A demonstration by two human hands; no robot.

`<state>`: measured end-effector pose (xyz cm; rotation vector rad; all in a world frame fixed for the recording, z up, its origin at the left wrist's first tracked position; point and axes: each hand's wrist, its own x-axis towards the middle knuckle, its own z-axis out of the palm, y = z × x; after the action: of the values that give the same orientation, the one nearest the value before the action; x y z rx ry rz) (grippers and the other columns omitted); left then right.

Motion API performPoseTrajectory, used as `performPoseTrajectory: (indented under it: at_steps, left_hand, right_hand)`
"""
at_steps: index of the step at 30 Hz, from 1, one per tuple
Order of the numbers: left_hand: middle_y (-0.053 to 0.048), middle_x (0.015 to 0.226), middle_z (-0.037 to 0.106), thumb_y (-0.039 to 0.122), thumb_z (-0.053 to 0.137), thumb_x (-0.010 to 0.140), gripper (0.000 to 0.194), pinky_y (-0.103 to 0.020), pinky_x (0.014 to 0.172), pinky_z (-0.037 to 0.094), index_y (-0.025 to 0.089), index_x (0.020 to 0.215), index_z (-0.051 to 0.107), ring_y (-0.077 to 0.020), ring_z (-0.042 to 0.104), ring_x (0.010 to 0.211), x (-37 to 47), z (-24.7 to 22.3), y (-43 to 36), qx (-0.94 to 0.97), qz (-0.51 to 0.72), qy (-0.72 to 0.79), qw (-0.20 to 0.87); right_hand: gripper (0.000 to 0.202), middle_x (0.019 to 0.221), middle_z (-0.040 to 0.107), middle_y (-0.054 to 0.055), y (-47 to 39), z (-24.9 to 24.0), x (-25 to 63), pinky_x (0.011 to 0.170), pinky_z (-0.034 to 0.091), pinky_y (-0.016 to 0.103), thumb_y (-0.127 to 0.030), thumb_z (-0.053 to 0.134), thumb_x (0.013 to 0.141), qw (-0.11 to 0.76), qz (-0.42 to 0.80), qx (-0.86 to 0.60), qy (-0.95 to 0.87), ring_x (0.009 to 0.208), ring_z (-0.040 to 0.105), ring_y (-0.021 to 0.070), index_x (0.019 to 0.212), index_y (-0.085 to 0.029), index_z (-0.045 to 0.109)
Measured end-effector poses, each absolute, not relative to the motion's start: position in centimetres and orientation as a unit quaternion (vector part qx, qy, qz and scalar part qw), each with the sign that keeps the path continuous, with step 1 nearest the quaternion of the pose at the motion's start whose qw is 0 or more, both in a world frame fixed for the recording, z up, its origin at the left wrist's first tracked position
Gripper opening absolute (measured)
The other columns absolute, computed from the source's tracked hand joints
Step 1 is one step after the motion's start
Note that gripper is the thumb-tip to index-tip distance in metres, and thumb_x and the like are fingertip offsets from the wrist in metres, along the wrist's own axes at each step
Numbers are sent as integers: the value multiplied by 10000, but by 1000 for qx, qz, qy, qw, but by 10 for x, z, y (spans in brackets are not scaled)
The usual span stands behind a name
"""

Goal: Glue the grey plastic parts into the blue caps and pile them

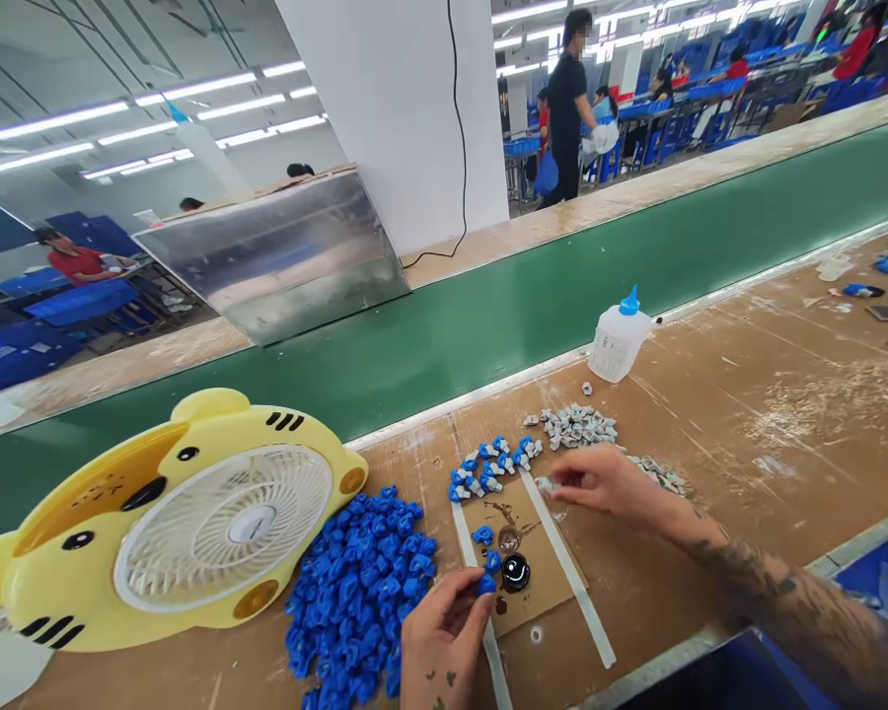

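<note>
While the left grip (444,636) pinches a blue piece (486,583), the right's (603,480) pinched grey piece (545,484) juts leftward.

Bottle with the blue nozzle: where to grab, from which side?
Probably around the white body, below the blue nozzle, coming from the right: the body is broad and stands on its base, while the nozzle is narrow and tapered. Gray pieces lie toward the near left.

The bare left hand (448,636), small dark tattoos (451,678) on its back, points forward, thumb and forefinger pinched. The bare right hand (607,481) points leftward, fingertips bunched, its tattooed forearm (777,592) slanting to the lower right.
</note>
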<state>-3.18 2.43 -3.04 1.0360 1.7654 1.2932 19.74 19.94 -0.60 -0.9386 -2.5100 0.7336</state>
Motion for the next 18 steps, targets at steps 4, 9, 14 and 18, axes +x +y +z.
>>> performPoseTrajectory:
  at_steps: [4, 9, 14, 18]
  left_hand:
    - [-46, 886, 812, 303, 681, 808, 163, -287, 684, 639, 272, 909, 805, -217, 772, 715, -32, -36, 26, 550, 410, 661, 304]
    - [-35, 819, 788, 193, 592, 851, 214, -255, 644, 610, 263, 932, 777, -188, 748, 662, -26, -43, 32, 632, 345, 662, 206]
    - [-36, 783, 767, 200, 587, 850, 217, -258, 603, 588, 263, 936, 777, -185, 718, 626, -24, -42, 36, 649, 289, 665, 232]
    - [-46, 788, 775, 252, 637, 817, 189, -286, 629, 596, 262, 915, 798, -203, 718, 656, -26, -36, 37, 598, 322, 682, 273]
  right_hand:
    - [266, 862, 792, 46, 153, -28, 200, 730, 542, 233, -384, 577, 1001, 305, 358, -275, -839, 770, 725, 162, 1000, -238, 799]
    - [310, 882, 785, 59, 135, -33, 189, 741, 548, 219, -391, 535, 1022, 345, 397, -285, -801, 802, 724, 153, 998, -221, 794]
    - [295, 839, 787, 56, 131, -28, 183, 724, 554, 229, -388, 556, 1011, 363, 416, -255, -794, 758, 717, 154, 969, -213, 790]
    - [296, 802, 784, 53, 128, -26, 181, 718, 563, 240, -402, 573, 999, 374, 422, -252, -787, 729, 713, 158, 945, -212, 794]
